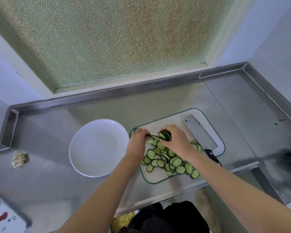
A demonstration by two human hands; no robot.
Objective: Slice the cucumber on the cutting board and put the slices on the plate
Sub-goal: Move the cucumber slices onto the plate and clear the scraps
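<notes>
Several thin cucumber slices [168, 163] lie spread over the white cutting board [155, 175] with its green rim. At the board's far end my left hand [138, 142] and my right hand [175, 138] face each other, fingers curled round a small stack of slices [165, 136] held between them. A cleaver [197, 130] with a black handle lies flat on the board's right side, free of both hands. Left of the board stands the white plate [97, 147], with nothing on it.
The steel counter [57, 174] has a raised back edge and a frosted window behind it. A crumpled scrap [20, 158] lies at the left. A white tray [5, 217] sits at the bottom left corner. The counter's front edge drops off below the board.
</notes>
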